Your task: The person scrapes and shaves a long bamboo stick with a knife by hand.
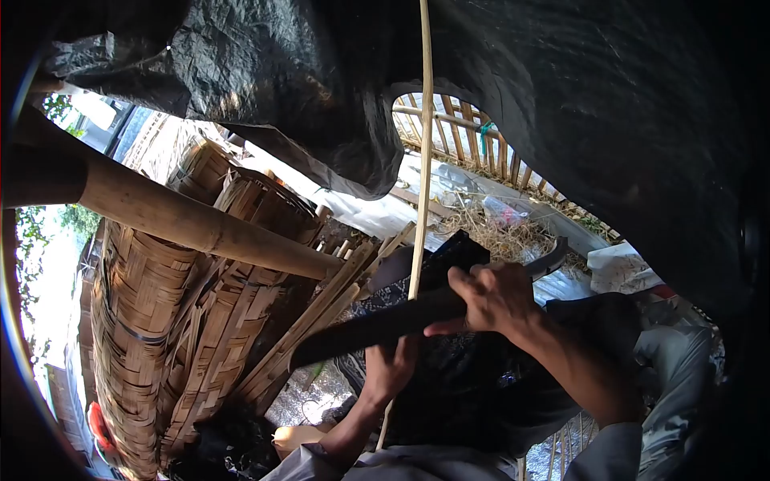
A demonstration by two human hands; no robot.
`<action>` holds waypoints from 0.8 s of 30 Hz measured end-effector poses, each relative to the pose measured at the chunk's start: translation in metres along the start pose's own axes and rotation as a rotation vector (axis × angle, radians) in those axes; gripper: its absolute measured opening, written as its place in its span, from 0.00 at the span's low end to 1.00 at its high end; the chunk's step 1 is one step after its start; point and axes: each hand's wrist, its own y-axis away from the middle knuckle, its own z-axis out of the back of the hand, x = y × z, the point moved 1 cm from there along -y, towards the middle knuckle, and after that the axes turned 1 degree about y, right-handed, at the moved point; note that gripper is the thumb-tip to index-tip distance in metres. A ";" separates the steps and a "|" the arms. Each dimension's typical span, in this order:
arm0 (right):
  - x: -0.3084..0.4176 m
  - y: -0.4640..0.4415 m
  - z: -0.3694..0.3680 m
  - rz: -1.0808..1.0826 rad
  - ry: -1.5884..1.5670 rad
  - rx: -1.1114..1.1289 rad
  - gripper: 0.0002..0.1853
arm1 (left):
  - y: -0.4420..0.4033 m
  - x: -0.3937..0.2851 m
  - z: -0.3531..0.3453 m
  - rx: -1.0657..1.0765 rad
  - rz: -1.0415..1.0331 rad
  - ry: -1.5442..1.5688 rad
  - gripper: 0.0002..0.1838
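Observation:
A long, thin bamboo strip [425, 160] runs from the top of the view down past my lap. My left hand [389, 369] is closed around it just under the knife, its fingertips partly hidden by the blade. Across the strip lies a large machete [361, 329] with a broad dark blade pointing left and a curved handle end at the right. My right hand [493, 297] is wrapped over the machete at its handle side, thumb and fingers bent around it. Dark cloth with a white pattern [381, 295] covers my leg beneath the blade.
Woven bamboo panels [148, 297] stand at the left, crossed by a thick bamboo pole [200, 220]. Split bamboo pieces [321, 313] lean near the blade tip. Black plastic sheeting [609, 104] hangs above. Dry straw [489, 232] and a slatted bamboo fence [457, 132] lie beyond.

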 end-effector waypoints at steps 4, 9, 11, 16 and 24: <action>-0.049 -0.042 0.031 -0.669 -0.052 0.197 0.41 | 0.013 0.017 -0.008 0.059 0.156 0.108 0.16; -0.052 -0.020 0.014 -0.461 0.075 0.073 0.42 | 0.004 0.007 -0.007 0.129 0.232 0.348 0.15; -0.028 -0.017 0.014 -0.336 -0.078 0.150 0.41 | 0.003 0.009 -0.006 0.127 0.250 0.398 0.15; 0.010 0.004 0.008 -0.134 -0.185 0.342 0.38 | 0.003 0.012 -0.003 0.106 0.275 0.391 0.13; 0.016 0.015 -0.016 -0.079 -0.087 0.317 0.43 | 0.001 0.029 -0.002 -0.013 0.048 -0.037 0.07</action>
